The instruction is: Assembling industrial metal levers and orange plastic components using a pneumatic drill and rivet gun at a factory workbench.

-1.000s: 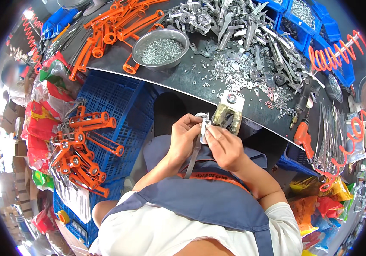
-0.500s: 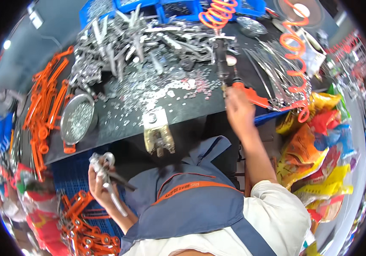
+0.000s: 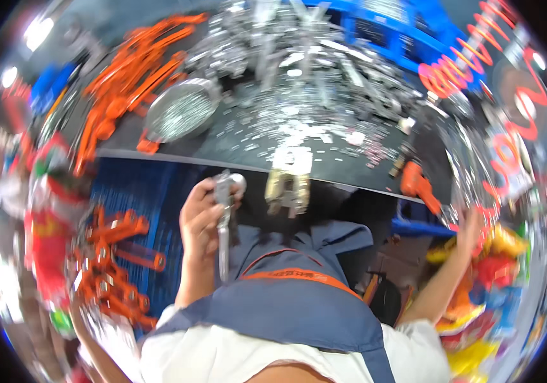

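My left hand (image 3: 202, 214) is raised in front of the table's near edge, fingers closed around a silver metal handle assembly (image 3: 224, 223) with a long lever hanging down and a round end on top. To its right, a brass-coloured metal fixture (image 3: 289, 182) juts out over the table edge. My right hand (image 3: 471, 226) reaches to the table's right end, by the near ends of a bundle of thin metal rods (image 3: 468, 153). Motion blur smears its fingers, so I cannot make out whether it grips a rod. An orange-handled power driver (image 3: 419, 185) lies left of that hand.
A metal bowl of small parts (image 3: 184, 112) stands beside orange metal frames (image 3: 117, 96). Silver parts (image 3: 273, 51) and small loose pieces cover the table's middle. Blue bins (image 3: 388, 29) stand behind. Coiled orange hoses (image 3: 458, 70) hang at right. Another person's forearm (image 3: 98, 341) shows lower left.
The view has turned, shifting the table leftward-to-right in the picture. My right hand has left the driver and moved right to the rods. My left hand has lifted the handle assembly toward the table edge.
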Motion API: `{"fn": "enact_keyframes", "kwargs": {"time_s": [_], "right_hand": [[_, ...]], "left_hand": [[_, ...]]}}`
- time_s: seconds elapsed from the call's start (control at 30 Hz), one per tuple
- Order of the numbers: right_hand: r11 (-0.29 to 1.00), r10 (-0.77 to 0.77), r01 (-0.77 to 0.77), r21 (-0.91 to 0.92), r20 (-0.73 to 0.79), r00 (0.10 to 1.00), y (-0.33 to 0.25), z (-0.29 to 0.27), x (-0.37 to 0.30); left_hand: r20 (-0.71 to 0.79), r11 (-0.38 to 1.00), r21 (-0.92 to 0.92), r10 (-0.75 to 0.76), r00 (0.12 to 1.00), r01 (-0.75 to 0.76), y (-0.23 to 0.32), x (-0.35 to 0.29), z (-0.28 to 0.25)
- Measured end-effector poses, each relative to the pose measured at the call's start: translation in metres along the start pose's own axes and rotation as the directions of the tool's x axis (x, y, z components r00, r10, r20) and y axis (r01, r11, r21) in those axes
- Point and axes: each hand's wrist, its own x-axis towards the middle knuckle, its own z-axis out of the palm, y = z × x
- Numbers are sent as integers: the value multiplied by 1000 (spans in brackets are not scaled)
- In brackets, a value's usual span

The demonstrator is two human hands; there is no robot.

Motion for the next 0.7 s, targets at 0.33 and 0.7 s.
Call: {"fn": "enact_keyframes", "kwargs": {"time_s": [0.33, 0.7], "right_hand": [[771, 358, -392, 502, 168, 918, 40, 105, -92], [867, -96, 479, -136, 898, 429, -55, 270, -195]], "left_hand": [[89, 971, 240, -24, 996, 2, 2, -5, 7], [8, 933, 316, 177, 984, -171, -2, 11, -5]]}}
